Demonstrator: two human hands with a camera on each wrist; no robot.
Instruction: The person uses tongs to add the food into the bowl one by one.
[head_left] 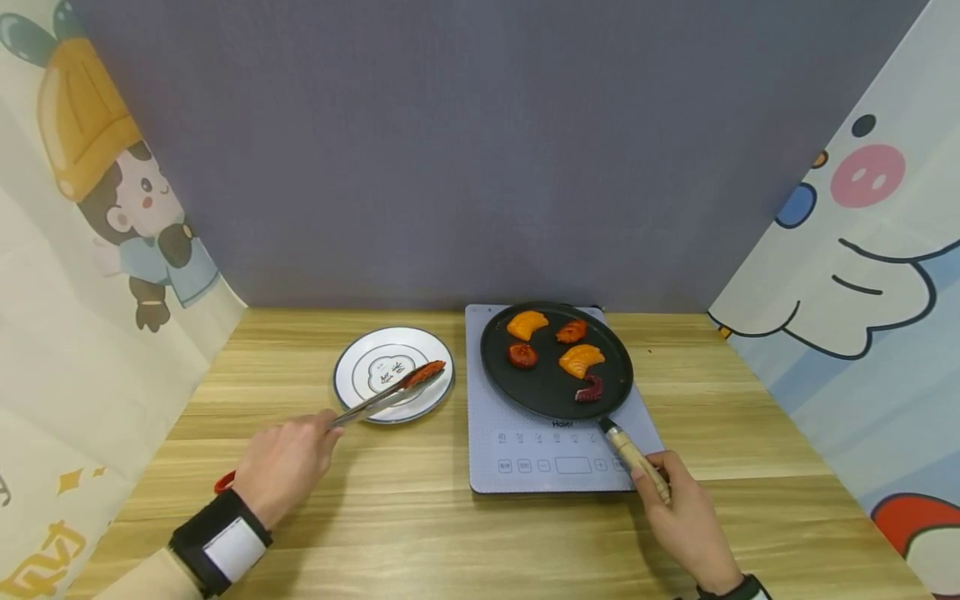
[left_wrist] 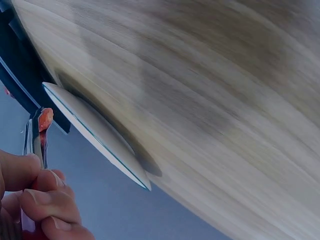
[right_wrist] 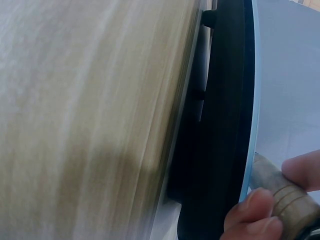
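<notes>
My left hand [head_left: 288, 462] grips metal tongs [head_left: 365, 408], whose tips pinch a reddish-orange food piece [head_left: 425, 374] over the right side of a white plate [head_left: 360, 350] with blue rings. In the left wrist view the food piece [left_wrist: 46, 119] shows at the end of the tongs, beside the plate's edge [left_wrist: 107, 155]. My right hand [head_left: 686, 521] holds the wooden handle [head_left: 633, 454] of a round black frying pan [head_left: 540, 387]. In the pan lie two orange pieces [head_left: 581, 361], two red pieces [head_left: 522, 355] and a dark red curled tentacle piece [head_left: 589, 388].
The pan sits on a white induction cooker [head_left: 510, 442] with printed buttons, to the right of the plate. A grey panel [head_left: 480, 150] stands behind the wooden table [head_left: 390, 517]. Cartoon-printed sheets [head_left: 60, 275] flank both sides.
</notes>
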